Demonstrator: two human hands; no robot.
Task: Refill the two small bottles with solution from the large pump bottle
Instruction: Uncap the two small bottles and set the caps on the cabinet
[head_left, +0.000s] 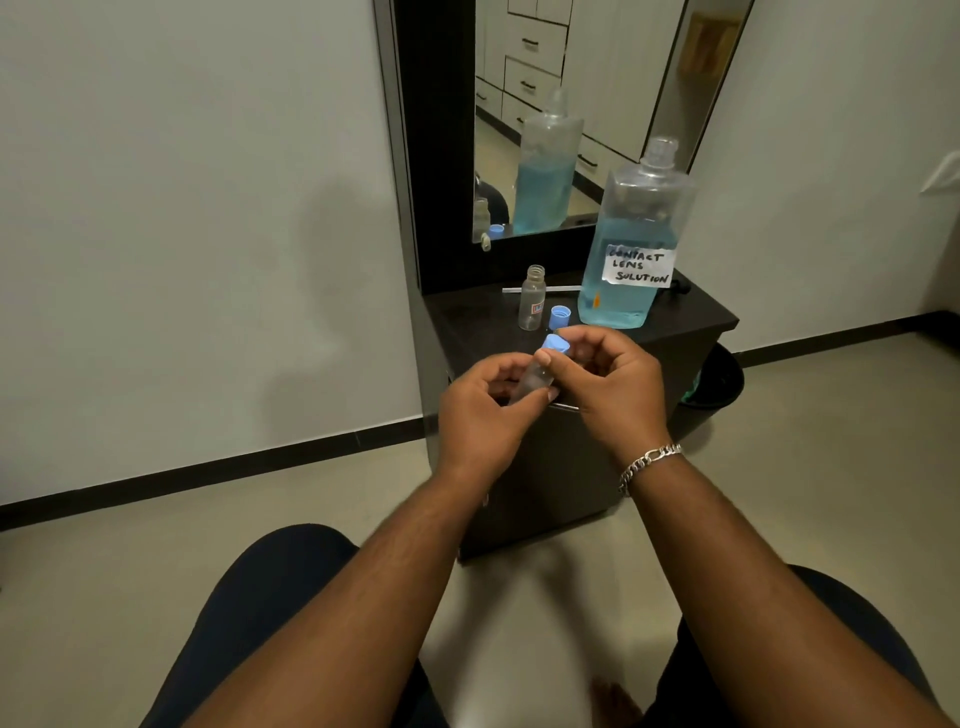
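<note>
Here, dark cabinet (691, 317) (mirror (561, 104) behind).

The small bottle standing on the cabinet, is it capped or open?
Open. The small bottle shows a bare threaded neck; a blue cap sits beside it.

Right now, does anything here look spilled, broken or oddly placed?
No spill or damage shows. One oddity: the large bottle stands open, no pump on its neck. A small bottle beside it is uncapped, its blue cap loose on the cabinet top.
</note>
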